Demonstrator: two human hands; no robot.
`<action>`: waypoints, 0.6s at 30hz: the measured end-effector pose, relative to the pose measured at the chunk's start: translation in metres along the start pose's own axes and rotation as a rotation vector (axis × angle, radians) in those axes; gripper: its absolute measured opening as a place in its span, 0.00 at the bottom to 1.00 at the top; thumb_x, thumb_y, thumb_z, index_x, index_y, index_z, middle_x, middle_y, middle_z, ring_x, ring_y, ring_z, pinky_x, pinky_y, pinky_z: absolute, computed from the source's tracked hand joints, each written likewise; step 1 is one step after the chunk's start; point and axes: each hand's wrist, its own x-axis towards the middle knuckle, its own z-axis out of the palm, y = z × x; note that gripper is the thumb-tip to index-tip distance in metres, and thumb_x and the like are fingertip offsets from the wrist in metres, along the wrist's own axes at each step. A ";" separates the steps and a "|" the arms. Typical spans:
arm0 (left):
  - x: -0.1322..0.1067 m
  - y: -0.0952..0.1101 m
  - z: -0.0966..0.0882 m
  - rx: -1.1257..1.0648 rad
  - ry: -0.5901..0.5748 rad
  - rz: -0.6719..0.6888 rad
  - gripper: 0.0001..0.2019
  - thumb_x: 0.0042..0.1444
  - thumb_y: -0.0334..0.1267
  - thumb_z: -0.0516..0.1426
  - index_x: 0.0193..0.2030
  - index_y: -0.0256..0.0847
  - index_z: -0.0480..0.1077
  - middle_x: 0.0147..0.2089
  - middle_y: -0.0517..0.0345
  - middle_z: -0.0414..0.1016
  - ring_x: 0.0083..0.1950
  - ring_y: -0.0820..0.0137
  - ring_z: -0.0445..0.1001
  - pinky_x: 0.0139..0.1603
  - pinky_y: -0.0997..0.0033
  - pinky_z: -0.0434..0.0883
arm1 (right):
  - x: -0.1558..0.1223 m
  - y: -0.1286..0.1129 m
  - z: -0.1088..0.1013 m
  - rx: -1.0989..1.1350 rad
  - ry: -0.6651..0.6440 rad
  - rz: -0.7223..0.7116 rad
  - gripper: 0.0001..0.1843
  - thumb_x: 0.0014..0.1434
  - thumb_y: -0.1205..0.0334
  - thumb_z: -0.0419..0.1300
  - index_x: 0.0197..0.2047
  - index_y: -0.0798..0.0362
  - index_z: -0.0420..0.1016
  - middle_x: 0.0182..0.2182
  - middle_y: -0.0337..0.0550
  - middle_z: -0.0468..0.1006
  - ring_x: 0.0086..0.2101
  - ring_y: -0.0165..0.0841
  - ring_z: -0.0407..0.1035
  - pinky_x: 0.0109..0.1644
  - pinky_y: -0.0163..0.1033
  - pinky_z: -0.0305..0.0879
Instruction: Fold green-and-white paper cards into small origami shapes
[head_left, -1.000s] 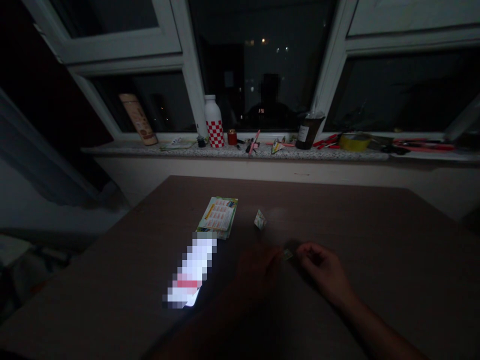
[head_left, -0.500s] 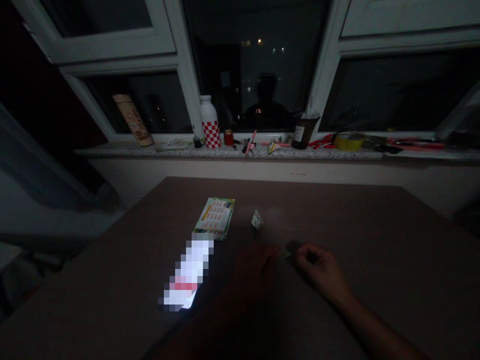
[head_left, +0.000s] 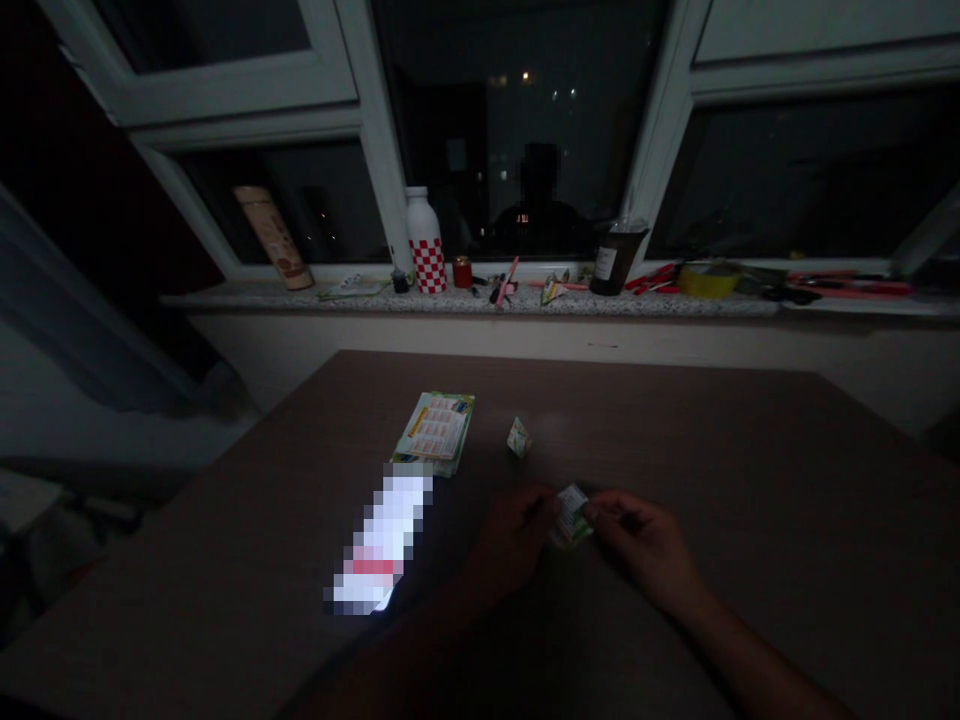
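Observation:
In dim light, a small printed paper piece [head_left: 571,515] stands tilted up between both hands over the brown table [head_left: 750,480]. My left hand [head_left: 514,545] pinches its left edge and my right hand [head_left: 649,545] pinches its right edge, fingers closed. A small folded paper shape [head_left: 518,437] lies on the table a little beyond the hands. A stack of printed paper sheets [head_left: 436,432] sits further left.
A lit phone screen [head_left: 382,545] lies on the table left of my left hand. The windowsill [head_left: 480,300] holds a red-and-white checked bottle [head_left: 426,242], a dark jar [head_left: 616,258], a tape roll [head_left: 709,282], pens and small clutter. Dark windows behind.
The paper piece, low and nearly hidden between the fingers earlier, is now raised and turned so its printed face shows. Both hands stay in about the same place.

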 end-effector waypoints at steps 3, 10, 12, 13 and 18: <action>0.000 0.001 0.001 0.021 -0.007 0.008 0.16 0.60 0.45 0.50 0.32 0.35 0.72 0.27 0.60 0.70 0.30 0.73 0.68 0.30 0.76 0.63 | -0.001 -0.001 0.000 0.074 -0.044 0.041 0.17 0.53 0.48 0.60 0.31 0.55 0.76 0.23 0.42 0.77 0.25 0.32 0.70 0.28 0.34 0.66; -0.001 0.005 0.001 0.120 0.006 0.100 0.13 0.59 0.42 0.51 0.31 0.36 0.72 0.29 0.59 0.70 0.32 0.72 0.68 0.32 0.76 0.63 | -0.002 -0.002 0.006 0.118 -0.037 0.115 0.18 0.48 0.47 0.64 0.27 0.56 0.77 0.22 0.42 0.78 0.24 0.35 0.71 0.29 0.36 0.67; -0.001 0.006 -0.001 0.147 -0.024 0.098 0.13 0.58 0.41 0.52 0.29 0.36 0.72 0.27 0.60 0.69 0.30 0.73 0.67 0.31 0.76 0.62 | -0.002 -0.002 0.005 0.145 0.004 0.132 0.19 0.47 0.46 0.64 0.28 0.56 0.77 0.23 0.43 0.78 0.25 0.36 0.72 0.29 0.38 0.68; -0.001 0.006 -0.001 0.158 -0.040 0.092 0.13 0.57 0.40 0.52 0.29 0.35 0.72 0.27 0.60 0.69 0.30 0.73 0.67 0.31 0.76 0.62 | -0.002 -0.002 0.005 0.149 0.012 0.131 0.19 0.47 0.46 0.64 0.29 0.56 0.77 0.23 0.44 0.79 0.25 0.37 0.72 0.29 0.38 0.68; -0.002 0.006 -0.001 0.239 -0.030 0.115 0.13 0.58 0.39 0.51 0.30 0.36 0.72 0.27 0.60 0.71 0.30 0.72 0.68 0.31 0.76 0.62 | -0.001 -0.001 0.005 0.164 0.004 0.128 0.21 0.46 0.44 0.65 0.30 0.55 0.78 0.24 0.44 0.79 0.25 0.37 0.73 0.30 0.39 0.69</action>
